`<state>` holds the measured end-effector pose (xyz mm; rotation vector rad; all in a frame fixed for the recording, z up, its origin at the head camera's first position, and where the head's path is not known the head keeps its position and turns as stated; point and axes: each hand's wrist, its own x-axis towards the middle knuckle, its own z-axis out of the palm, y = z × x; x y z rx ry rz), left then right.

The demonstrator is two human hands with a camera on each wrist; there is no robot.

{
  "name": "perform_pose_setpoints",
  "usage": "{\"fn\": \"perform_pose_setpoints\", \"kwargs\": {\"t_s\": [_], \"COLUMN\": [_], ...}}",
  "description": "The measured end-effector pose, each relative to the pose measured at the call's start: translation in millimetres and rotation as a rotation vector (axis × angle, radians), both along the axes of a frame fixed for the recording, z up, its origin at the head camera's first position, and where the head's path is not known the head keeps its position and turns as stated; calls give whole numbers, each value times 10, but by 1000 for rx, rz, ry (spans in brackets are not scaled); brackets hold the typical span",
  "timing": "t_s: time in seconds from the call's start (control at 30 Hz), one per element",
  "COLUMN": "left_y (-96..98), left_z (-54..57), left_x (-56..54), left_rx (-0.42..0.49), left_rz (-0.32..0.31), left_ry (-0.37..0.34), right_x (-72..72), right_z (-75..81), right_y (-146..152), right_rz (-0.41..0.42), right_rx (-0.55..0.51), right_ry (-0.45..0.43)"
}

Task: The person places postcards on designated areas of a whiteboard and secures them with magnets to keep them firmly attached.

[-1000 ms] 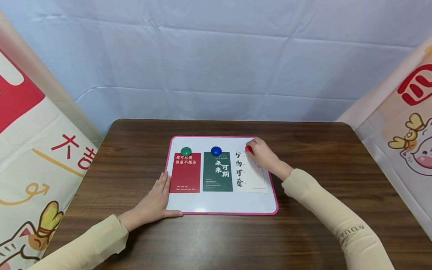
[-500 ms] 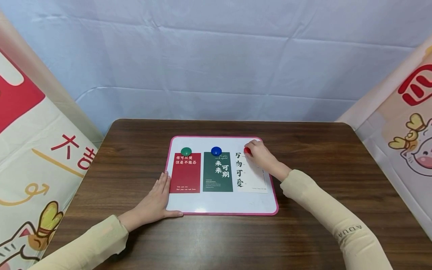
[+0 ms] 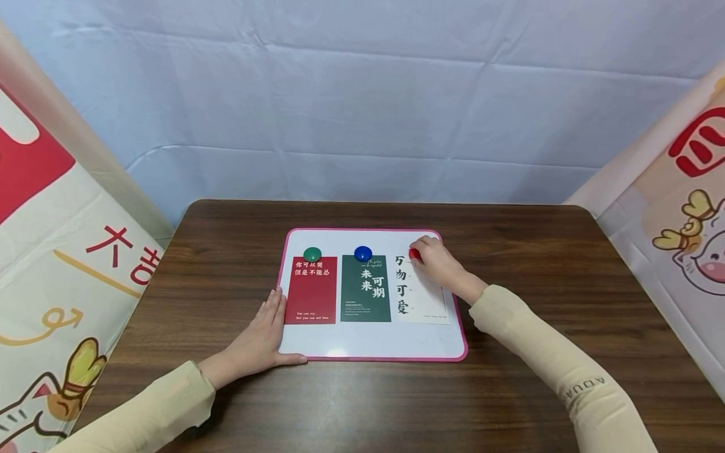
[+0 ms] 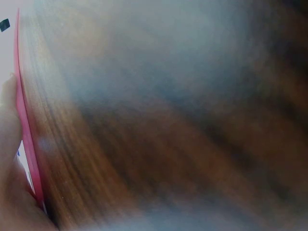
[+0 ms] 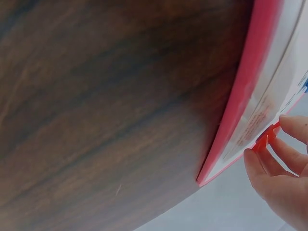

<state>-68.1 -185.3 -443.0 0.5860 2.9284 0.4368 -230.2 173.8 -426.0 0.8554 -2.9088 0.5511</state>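
A whiteboard [image 3: 374,340] with a pink rim lies on the table. My right hand [image 3: 442,263] pinches a round red magnet [image 3: 415,253] at the top of a white card [image 3: 421,302] with black characters. In the right wrist view, the fingertips [image 5: 251,159] surround the red magnet [image 5: 266,137] close over the board. My left hand [image 3: 263,333] rests at the board's lower left corner, fingers straight along the left edge and thumb at the bottom edge. A green magnet [image 3: 312,254] sits atop a red card [image 3: 311,292], and a blue magnet [image 3: 363,253] atop a dark green card [image 3: 365,308].
The brown wooden table [image 3: 362,402] extends around the board on all sides. Behind it hangs a pale cloth [image 3: 362,113]. Printed cartoon banners stand at the left [image 3: 73,264] and right [image 3: 680,239].
My right hand has shifted slightly left and toward me with the red magnet, onto the white card's top edge. The left hand has stayed in place.
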Motion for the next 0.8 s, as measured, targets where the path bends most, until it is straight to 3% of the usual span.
{"fn": "perform_pose_setpoints", "kwargs": {"t_s": [0.5, 0.8], "left_y": [-11, -10], "left_z": [-25, -16], "left_x": [3, 4], "left_rx": [17, 16], "left_rz": [4, 3], "left_ry": [12, 5], "right_x": [17, 16], "right_z": [50, 119], "right_y": [-1, 75], "right_rz": [-36, -39], "right_rx": [11, -5], "right_ry": [-46, -12]}}
